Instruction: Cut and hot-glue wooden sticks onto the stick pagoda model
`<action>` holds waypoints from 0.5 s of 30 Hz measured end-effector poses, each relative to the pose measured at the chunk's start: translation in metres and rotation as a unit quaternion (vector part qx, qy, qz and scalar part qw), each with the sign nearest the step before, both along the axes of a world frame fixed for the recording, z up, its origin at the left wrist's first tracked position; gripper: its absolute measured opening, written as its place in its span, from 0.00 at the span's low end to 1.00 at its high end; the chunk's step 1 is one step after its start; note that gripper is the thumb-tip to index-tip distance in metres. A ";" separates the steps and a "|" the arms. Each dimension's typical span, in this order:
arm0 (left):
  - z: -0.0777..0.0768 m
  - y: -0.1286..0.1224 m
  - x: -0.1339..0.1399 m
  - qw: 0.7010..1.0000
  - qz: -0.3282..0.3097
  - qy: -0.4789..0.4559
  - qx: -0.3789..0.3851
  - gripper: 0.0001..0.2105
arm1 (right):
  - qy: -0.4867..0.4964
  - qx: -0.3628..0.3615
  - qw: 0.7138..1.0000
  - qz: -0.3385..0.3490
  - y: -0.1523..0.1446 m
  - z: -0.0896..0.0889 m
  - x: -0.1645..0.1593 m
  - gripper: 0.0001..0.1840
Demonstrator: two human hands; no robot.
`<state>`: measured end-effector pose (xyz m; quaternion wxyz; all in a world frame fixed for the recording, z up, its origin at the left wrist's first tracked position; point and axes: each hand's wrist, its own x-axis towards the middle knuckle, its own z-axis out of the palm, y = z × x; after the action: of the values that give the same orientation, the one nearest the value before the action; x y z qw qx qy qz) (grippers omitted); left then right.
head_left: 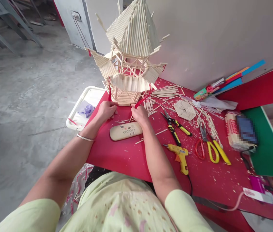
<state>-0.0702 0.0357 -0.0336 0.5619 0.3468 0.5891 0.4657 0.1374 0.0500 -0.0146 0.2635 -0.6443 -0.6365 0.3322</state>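
A pagoda model [134,35] built of pale wooden sticks stands upright at the far end of the red table, red tassels hanging from its eave corners. My left hand [107,110] grips the front left corner of its six-sided stick base [124,97]. At the front right corner, my right hand [140,113] pinches the same base, close beside a red tassel [144,98]. The fingertips of both hands are partly hidden. Below my right wrist lies an oblong cream case [125,131] with printed characters.
Loose sticks [166,91] and a flat hexagonal stick panel [184,110] lie right of the pagoda. Nearer are pliers [174,129], yellow-handled scissors [209,145] and a yellow glue gun [180,156] with its cord. A white tray [72,111] sits at left; a wall stands behind.
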 end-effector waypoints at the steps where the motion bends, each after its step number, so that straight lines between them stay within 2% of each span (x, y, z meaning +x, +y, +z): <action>1: 0.002 -0.001 0.001 1.000 0.001 0.028 0.007 0.19 | -0.004 -0.001 1.000 -0.003 0.000 0.000 -0.001 0.19; 3: 0.005 -0.003 0.004 0.998 0.001 0.063 0.022 0.17 | -0.007 -0.008 1.000 -0.006 0.000 0.000 -0.002 0.20; 10: 0.006 -0.002 0.002 0.997 0.017 0.075 0.032 0.10 | 0.007 0.000 1.000 -0.010 -0.001 -0.001 -0.004 0.21; 13: 0.007 0.002 -0.004 0.977 0.079 0.179 0.082 0.06 | 0.013 0.008 1.000 -0.015 -0.002 -0.002 -0.003 0.21; 15: 0.009 0.004 -0.010 0.958 0.096 0.242 0.123 0.08 | 0.009 0.009 1.000 -0.017 -0.001 -0.004 -0.002 0.20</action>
<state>-0.0799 0.0401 -0.0247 0.3078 0.4573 0.6761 0.4889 0.1353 0.0486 -0.0182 0.2808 -0.6496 -0.6261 0.3274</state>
